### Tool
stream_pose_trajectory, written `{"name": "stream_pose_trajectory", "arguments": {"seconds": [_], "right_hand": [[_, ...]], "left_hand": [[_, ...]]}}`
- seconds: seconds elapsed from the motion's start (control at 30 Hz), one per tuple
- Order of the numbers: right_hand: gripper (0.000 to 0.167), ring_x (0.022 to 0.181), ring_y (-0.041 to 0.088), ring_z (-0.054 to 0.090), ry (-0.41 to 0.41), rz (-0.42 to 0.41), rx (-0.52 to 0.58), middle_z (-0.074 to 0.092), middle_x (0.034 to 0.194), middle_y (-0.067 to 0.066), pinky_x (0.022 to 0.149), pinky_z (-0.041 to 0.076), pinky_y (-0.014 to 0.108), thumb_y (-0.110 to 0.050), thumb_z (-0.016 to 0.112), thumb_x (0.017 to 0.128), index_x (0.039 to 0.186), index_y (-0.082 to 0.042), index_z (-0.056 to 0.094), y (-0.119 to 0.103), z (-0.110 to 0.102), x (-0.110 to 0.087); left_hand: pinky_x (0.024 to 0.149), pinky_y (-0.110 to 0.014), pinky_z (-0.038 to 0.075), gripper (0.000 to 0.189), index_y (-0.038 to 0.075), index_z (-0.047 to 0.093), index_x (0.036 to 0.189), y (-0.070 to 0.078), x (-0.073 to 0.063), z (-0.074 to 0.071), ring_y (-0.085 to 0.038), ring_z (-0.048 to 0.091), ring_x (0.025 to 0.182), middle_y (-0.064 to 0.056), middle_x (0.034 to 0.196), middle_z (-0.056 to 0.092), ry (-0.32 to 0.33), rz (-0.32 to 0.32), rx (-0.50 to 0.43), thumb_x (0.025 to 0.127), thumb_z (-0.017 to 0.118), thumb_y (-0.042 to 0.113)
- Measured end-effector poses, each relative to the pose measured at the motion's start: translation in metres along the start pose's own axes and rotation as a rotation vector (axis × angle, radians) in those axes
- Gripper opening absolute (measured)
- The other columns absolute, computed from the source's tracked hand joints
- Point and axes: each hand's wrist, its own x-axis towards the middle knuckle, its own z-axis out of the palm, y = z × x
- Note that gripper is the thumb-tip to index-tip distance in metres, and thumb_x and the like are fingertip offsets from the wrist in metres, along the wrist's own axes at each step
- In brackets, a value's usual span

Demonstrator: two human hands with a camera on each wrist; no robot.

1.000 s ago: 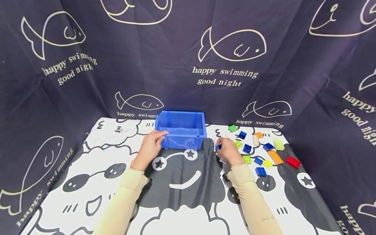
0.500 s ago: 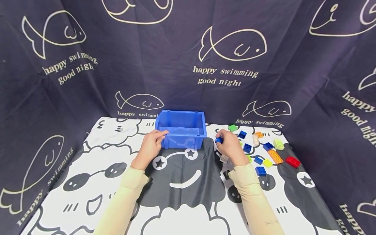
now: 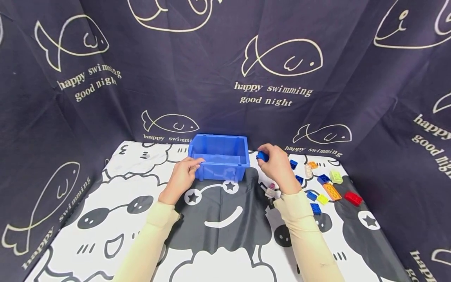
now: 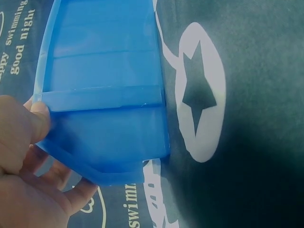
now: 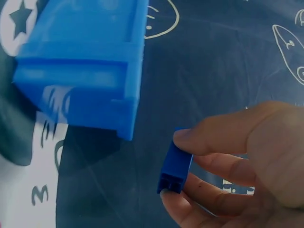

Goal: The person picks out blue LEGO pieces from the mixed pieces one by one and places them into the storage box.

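A blue plastic bin (image 3: 222,172) stands at the back middle of the table, its inside facing up toward the head view. My left hand (image 3: 183,174) grips the bin's front left corner; in the left wrist view the thumb (image 4: 40,118) lies over the rim and the fingers curl beneath. To the right of the bin, my right hand (image 3: 276,164) pinches a blue toy brick (image 5: 175,161) between thumb and fingers, raised off the cloth. The brick's hollow underside shows in the right wrist view. A gap separates brick and bin.
Loose bricks lie on the right of the cloth: an orange one (image 3: 332,191), a red one (image 3: 353,198), a pale green one (image 3: 336,176), a yellow one (image 3: 322,199) and several blue ones. A whitish brick (image 3: 270,192) lies below my right wrist. A dark curtain (image 3: 218,86) hangs behind.
My right hand has lifted the blue brick from the pile, moving up and toward the back. The left hand keeps its grip on the bin. The head view has shifted slightly.
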Motion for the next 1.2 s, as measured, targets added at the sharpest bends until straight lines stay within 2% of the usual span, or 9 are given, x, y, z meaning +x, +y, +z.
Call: {"name": "stream_pose_trajectory", "arguments": {"seconds": [0.3, 0.67, 1.0, 1.2], "right_hand": [[0.035, 0.102, 0.037, 0.064, 0.041, -0.01, 0.057, 0.07, 0.109, 0.021, 0.093, 0.05, 0.052, -0.009, 0.074, 0.085, 0.119, -0.001, 0.071, -0.018, 0.006, 0.016], [0.037, 0.115, 0.034, 0.063, -0.045, 0.023, 0.079, 0.069, 0.122, 0.017, 0.103, 0.048, 0.051, -0.015, 0.073, 0.09, 0.125, -0.005, 0.07, -0.041, 0.028, 0.035], [0.035, 0.114, 0.032, 0.066, -0.138, 0.047, 0.063, 0.072, 0.12, 0.016, 0.101, 0.051, 0.048, -0.014, 0.074, 0.089, 0.123, -0.008, 0.072, -0.038, 0.063, 0.048], [0.035, 0.115, 0.033, 0.065, -0.162, 0.055, 0.055, 0.072, 0.122, 0.016, 0.103, 0.05, 0.049, -0.012, 0.073, 0.088, 0.123, -0.007, 0.072, -0.041, 0.072, 0.053]], "left_hand": [[0.088, -0.046, 0.055, 0.03, 0.011, 0.078, 0.12, 0.0, -0.001, -0.001, -0.028, 0.071, 0.095, -0.01, 0.103, 0.076, 0.007, 0.002, -0.012, 0.095, 0.068, -0.001], [0.089, -0.045, 0.055, 0.033, 0.012, 0.078, 0.121, 0.0, -0.002, 0.002, -0.026, 0.071, 0.095, -0.009, 0.102, 0.076, 0.006, -0.001, -0.02, 0.094, 0.067, -0.004], [0.085, -0.043, 0.055, 0.032, 0.011, 0.078, 0.121, -0.002, 0.0, 0.002, -0.024, 0.07, 0.092, -0.009, 0.102, 0.076, 0.011, 0.006, -0.018, 0.095, 0.067, -0.004], [0.083, -0.043, 0.055, 0.029, 0.011, 0.079, 0.12, -0.003, 0.001, 0.002, -0.024, 0.069, 0.091, -0.009, 0.101, 0.076, 0.023, 0.019, -0.012, 0.095, 0.068, -0.001]]}}
